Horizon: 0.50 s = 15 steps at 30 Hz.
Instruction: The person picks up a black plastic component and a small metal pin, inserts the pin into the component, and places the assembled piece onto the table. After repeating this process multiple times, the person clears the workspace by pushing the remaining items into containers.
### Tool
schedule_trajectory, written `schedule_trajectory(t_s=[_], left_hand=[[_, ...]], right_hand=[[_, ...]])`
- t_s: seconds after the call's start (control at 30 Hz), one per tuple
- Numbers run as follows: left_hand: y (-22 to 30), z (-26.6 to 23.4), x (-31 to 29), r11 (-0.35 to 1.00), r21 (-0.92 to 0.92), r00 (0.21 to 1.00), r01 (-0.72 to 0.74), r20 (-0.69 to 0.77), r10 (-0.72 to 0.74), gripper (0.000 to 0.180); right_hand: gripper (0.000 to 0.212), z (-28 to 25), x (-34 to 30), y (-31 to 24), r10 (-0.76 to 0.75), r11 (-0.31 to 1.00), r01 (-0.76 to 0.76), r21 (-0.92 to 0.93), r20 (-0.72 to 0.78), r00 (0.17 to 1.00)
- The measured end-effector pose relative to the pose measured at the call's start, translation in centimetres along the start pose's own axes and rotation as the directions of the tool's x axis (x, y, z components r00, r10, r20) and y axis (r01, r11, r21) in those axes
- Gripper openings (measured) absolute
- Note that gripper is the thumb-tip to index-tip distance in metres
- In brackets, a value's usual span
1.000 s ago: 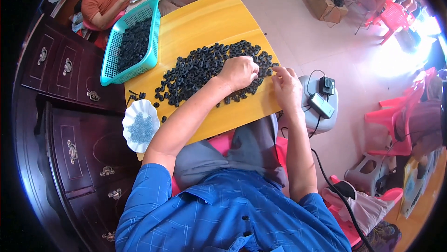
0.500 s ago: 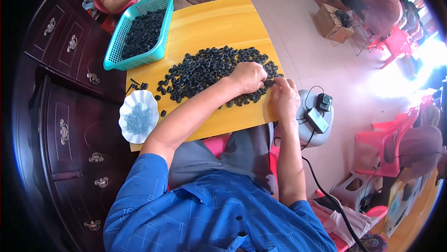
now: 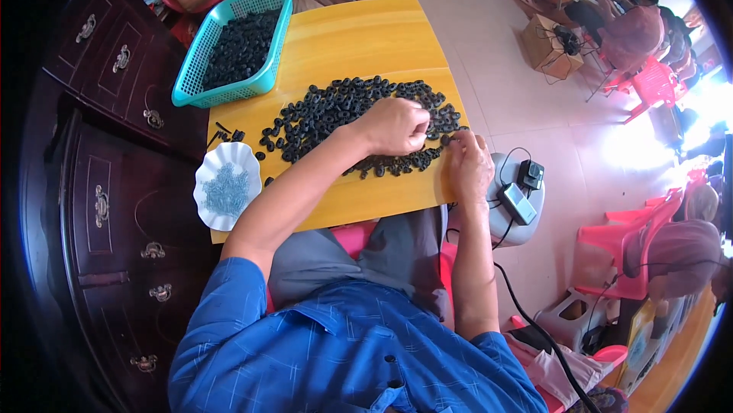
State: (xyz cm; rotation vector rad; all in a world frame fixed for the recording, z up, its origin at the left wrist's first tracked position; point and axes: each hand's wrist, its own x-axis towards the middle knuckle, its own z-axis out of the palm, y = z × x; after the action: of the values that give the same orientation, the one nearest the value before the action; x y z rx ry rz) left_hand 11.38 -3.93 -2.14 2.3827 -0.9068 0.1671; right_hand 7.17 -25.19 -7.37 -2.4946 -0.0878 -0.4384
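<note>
Many small black oval pieces with holes lie spread in a loose heap on the yellow table. My left hand is over the right part of the heap with its fingers curled into a pinch; what they hold, if anything, is hidden. By the table's right edge my right hand has its thumb and fingers drawn together. A small black oval piece shows at its fingertips. To the left, a white fluted dish holds a layer of tiny clear, bluish bits.
A teal plastic basket full of black pieces stands at the table's far left. Several short black strips lie near the dish. Dark wooden drawers border the left. A grey stool carrying small cabled devices stands right. Other people sit farther off.
My left hand has drawn back leftward, away from the right hand, opening a gap between them. My right hand stays near the table's right edge.
</note>
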Motion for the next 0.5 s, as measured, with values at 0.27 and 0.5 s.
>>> schedule_trajectory(t_s=[0.27, 0.5], left_hand=[[5.2, -0.4, -9.9, 0.736, -0.672, 0.976, 0.087, -0.090, -0.198, 0.006], [8.3, 2.1, -17.0, 0.514, -0.822, 0.935, 0.246, 0.061, -0.350, 0.012]], right_hand=[[0.009, 0.0, -0.4, -0.4, -0.059, 0.998, 0.059, 0.005, -0.022, 0.998], [0.010, 0.6, -0.2, -0.2, -0.097, 0.995, 0.097, -0.019, -0.037, 0.995]])
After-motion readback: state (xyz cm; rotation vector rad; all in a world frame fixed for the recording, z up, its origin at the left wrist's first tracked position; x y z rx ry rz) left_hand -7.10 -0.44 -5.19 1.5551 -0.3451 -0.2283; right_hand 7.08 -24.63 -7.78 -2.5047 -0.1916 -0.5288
